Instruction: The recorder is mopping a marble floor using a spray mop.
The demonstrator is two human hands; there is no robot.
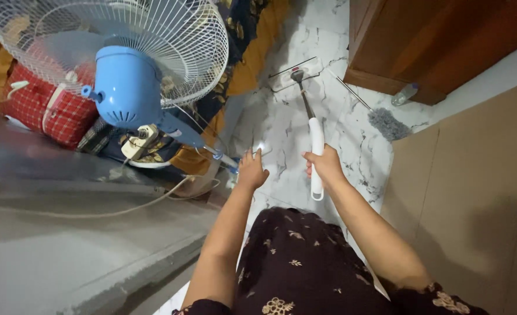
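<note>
My right hand (324,164) grips the white handle of a flat mop (315,131), whose thin pole runs down to a clear flat head (293,73) resting on the white marble floor (282,116). My left hand (251,170) reaches toward the pole of a blue pedestal fan (129,86), fingers loosely curled close to the stand; contact is hard to tell. The fan has a white wire cage and stands to my left.
A grey dust mop (388,123) and a clear bottle (404,94) lie by a brown wooden cabinet (433,41). A beige wall panel (474,192) is on the right. A grey surface (66,233) with a cord, a red checked bag (51,111) and patterned cloth fill the left.
</note>
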